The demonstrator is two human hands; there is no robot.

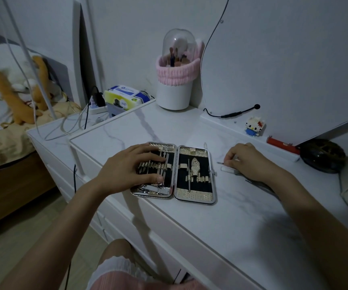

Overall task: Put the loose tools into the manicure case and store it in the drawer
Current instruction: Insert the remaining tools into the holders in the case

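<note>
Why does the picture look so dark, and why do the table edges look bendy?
Head view: the room is dim, so the manicure case and the tool pinched by the right hand look grainy; the left hand casts only a soft shadow; the wide-angle lens curves the table edges.

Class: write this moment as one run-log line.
case: open on dresser | left hand: rests on case | right hand: pinches loose tool | stage: packing

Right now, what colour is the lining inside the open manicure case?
Black lining, seen in the head view.
</note>
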